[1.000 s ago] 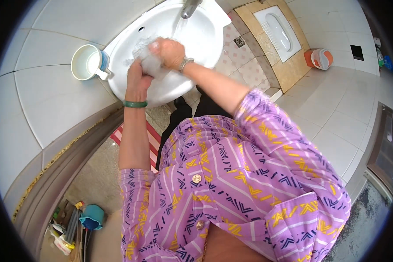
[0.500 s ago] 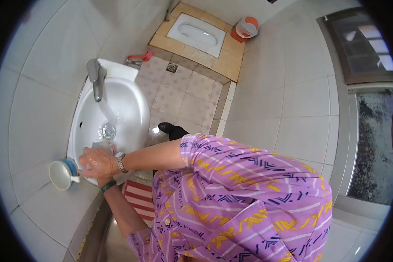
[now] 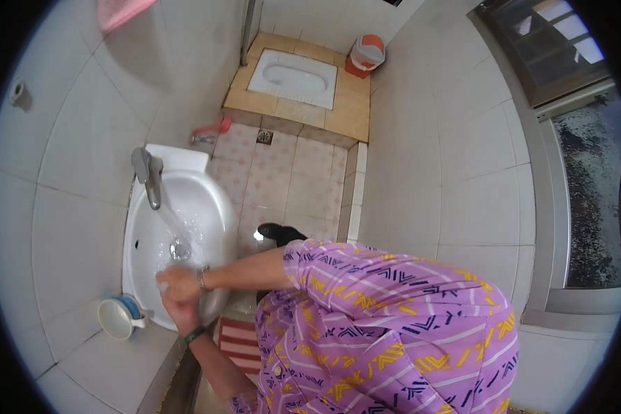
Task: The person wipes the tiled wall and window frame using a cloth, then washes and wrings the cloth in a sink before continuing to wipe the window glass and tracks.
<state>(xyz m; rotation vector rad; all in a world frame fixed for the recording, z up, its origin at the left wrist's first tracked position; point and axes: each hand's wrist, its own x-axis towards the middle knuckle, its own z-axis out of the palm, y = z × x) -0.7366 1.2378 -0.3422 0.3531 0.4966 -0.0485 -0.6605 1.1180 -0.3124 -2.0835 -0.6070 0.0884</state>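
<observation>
Over the near end of the white washbasin [image 3: 219,207] my two hands are pressed together. My right hand [image 3: 178,281], with a metal-banded watch [image 3: 201,279] on its wrist, is curled closed over the other. My left hand [image 3: 179,312] meets it from below, a dark green bracelet [image 3: 194,335] round its wrist; its fingers are mostly covered. A small whitish patch shows at the fingers, too unclear to name. Water runs from the grey tap [image 3: 153,188] into the bowl, splashing round the drain [image 3: 179,248].
A pale mug [image 3: 116,319] with a blue item behind it stands on the ledge beside the basin. Beyond are a squat toilet [image 3: 293,77], an orange and white bin [image 3: 367,55], a floor drain [image 3: 264,136] and a red-handled item [image 3: 212,128]. A striped mat [image 3: 239,345] lies below.
My hands have drawn closer together and look more tightly closed, still over the near end of the basin. The view has shifted, showing more wall. The water keeps running.
</observation>
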